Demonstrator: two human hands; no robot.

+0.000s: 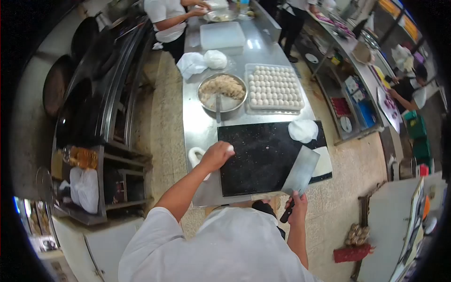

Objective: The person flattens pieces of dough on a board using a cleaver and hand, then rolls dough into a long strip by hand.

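My right hand [296, 209] is closed round the dark handle of a cleaver [301, 168], whose broad blade lies over the right front of a black board [256, 160]. At the board's left edge my left hand [217, 156] is closed, and a small white piece of dough [230, 148] shows at its fingertips. A pale rope of dough [195, 154] curves on the metal table beside that wrist. A soft white mound [303, 130] sits at the board's back right; I cannot tell its material. A flat white piece [323, 162] lies right of the blade.
Behind the board stand a steel bowl [201, 102] of pale filling with a flat-handled tool in it, and a clear tray [277, 112] of many white balls. Farther back are a white cloth [191, 65] and a lidded box [222, 35]. Co-workers stand at the far end and right.
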